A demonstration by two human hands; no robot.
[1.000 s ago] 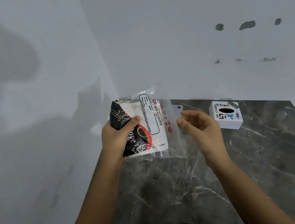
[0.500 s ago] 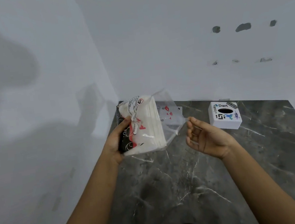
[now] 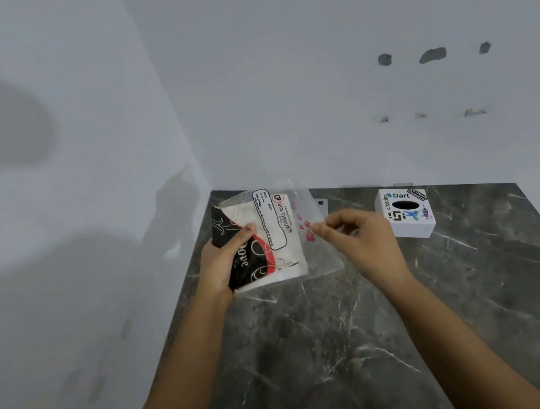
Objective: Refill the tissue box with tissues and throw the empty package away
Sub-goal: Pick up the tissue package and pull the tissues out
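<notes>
Plastic tissue package (image 3: 265,238) held above marble counter (image 3: 376,326) | left hand (image 3: 221,263) clamps its left end | right hand (image 3: 356,238) pinches clear flap on right | tissue box (image 3: 406,212) nearer right hand

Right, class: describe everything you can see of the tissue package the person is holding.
The tissue package is a clear, crinkly plastic wrapper around a white tissue stack, printed black and red at one end, with a label reading "BIG TISSUES". It is held above the dark marble counter, tilted. The left hand grips the printed end; the right hand pinches the loose, empty-looking end with red marks. Whether it is open cannot be told.
</notes>
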